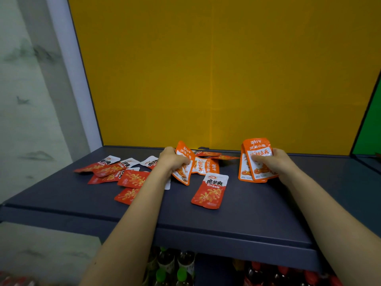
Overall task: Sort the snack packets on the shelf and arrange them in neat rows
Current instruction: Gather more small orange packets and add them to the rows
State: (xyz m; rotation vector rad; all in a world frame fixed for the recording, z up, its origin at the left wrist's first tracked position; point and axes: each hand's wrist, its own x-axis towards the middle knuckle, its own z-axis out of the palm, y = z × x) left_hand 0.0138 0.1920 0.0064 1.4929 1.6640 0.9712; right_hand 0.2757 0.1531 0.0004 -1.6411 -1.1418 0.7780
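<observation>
Over the dark blue shelf [257,219] with its yellow back panel [206,79], our left hand [172,159] grips one orange packet [183,150]; our right hand [274,162] grips a stack [256,148] of them.

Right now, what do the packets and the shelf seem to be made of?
The packets: probably thin plastic film, glossy; one bends in the left hand and their faces catch light. The shelf: painted metal or coated board, I cannot tell which; matte dark blue, flat, with a straight front lip.
</observation>
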